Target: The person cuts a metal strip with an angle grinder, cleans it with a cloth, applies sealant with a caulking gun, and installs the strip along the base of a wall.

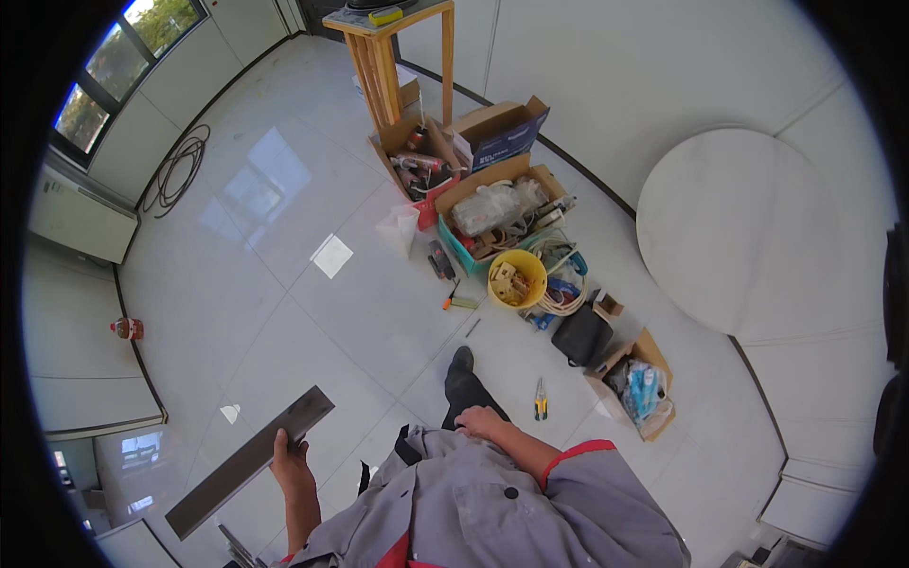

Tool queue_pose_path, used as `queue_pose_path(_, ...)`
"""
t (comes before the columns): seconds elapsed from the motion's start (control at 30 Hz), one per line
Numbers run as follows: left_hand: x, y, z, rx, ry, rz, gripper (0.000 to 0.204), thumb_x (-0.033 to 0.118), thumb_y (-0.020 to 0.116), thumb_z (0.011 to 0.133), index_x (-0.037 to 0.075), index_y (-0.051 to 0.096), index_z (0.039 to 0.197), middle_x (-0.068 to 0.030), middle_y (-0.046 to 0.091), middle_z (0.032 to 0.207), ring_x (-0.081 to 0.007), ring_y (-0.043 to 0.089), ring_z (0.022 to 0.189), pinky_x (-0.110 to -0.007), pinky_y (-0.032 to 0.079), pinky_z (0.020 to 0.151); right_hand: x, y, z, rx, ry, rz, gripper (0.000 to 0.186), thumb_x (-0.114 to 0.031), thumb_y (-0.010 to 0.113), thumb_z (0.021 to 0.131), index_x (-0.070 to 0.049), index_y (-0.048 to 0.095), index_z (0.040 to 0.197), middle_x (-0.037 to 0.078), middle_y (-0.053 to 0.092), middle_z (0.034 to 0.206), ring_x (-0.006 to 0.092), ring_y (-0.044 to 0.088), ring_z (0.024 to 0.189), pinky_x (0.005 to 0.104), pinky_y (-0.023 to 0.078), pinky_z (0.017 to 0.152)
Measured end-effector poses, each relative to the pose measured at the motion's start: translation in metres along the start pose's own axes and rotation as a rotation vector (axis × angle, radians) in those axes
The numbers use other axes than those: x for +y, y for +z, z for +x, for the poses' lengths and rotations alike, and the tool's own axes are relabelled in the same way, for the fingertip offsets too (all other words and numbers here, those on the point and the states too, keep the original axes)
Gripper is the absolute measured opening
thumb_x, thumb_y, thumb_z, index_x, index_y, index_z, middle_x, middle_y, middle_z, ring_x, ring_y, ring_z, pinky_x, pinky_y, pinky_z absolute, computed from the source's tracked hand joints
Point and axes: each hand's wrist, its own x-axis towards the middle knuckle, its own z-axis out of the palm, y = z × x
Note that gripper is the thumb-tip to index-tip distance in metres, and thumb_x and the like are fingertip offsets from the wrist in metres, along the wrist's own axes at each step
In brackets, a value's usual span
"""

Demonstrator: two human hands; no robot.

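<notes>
My left hand [289,459] grips a long, flat, dark brown board [241,466] that slants across the lower left. My right hand [480,423] rests at the waist of my grey work clothes [530,511], its fingers curled; whatever they may hold is hidden. Beyond it, yellow-handled pliers [541,405] lie on the tiled floor beside my dark shoe [460,371].
Boxes of tools [502,204], a yellow bucket [530,270], a black case [579,333] and an open carton [644,388] line the floor at right. A wooden stand [379,47] is behind them. A round white slab [729,227] leans on the wall. A coiled hose [175,170] lies left.
</notes>
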Motion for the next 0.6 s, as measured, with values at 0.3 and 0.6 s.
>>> queue_pose_path(0.3,0.038,0.100,0.065,0.036,-0.044,0.006,0.027,0.027,0.070,0.092,0.011,0.063,0.113,-0.0010,0.068,0.106,-0.0136,0.065,0.094,-0.031,0.051,0.076,0.055,-0.082,0.039,-0.048,0.066,0.345,0.039,-0.044,0.058,0.093,-0.012,0.070,0.111,0.015,0.070,0.109,0.0341,0.065,0.106,0.0451,0.052,0.089)
queue_pose_path(0.6,0.055,0.117,0.219,-0.021,-0.162,-0.038,0.025,0.023,0.072,0.092,0.011,0.063,0.112,-0.0013,0.068,0.105,-0.0143,0.066,0.092,-0.033,0.053,0.075,0.025,-0.139,0.097,0.214,0.355,0.489,0.035,-0.040,0.064,0.089,-0.011,0.072,0.107,0.015,0.073,0.102,0.0356,0.069,0.097,0.0441,0.054,0.086)
